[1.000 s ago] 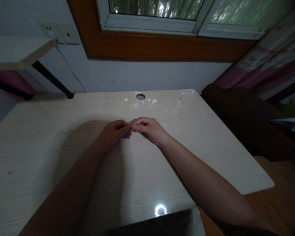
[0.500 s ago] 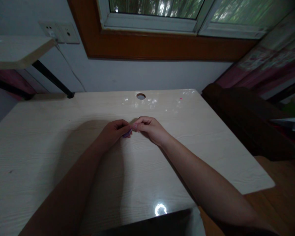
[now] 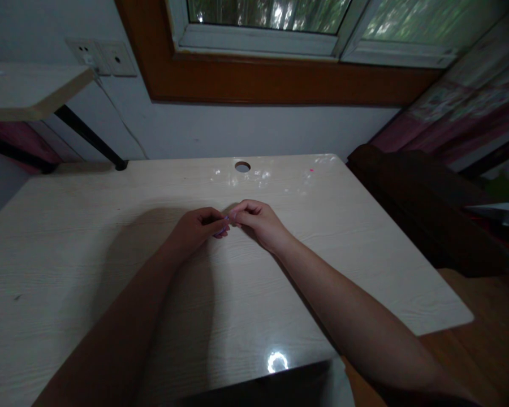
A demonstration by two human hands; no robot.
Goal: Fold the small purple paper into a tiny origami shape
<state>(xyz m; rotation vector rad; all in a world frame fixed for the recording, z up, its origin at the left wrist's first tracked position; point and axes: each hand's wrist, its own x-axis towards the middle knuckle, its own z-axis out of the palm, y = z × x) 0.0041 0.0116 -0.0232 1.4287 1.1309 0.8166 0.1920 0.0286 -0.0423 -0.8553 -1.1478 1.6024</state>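
Observation:
My left hand (image 3: 195,229) and my right hand (image 3: 257,222) meet fingertip to fingertip above the middle of a pale wooden desk (image 3: 110,271). Both hands are closed in a pinch on a small purple piece (image 3: 221,229), which shows only as a sliver between the fingers. Most of it is hidden, and I cannot make out what it is. Both forearms reach in from the near edge of the desk.
A round cable hole (image 3: 242,167) sits near the desk's far edge by the wall. A shelf (image 3: 29,87) on a black bracket and wall sockets (image 3: 102,56) are at the upper left. A dark padded piece of furniture (image 3: 424,203) stands to the right, under a window (image 3: 305,22).
The purple piece shows less than before, drawn further in between the fingertips. The hands have stayed in about the same place.

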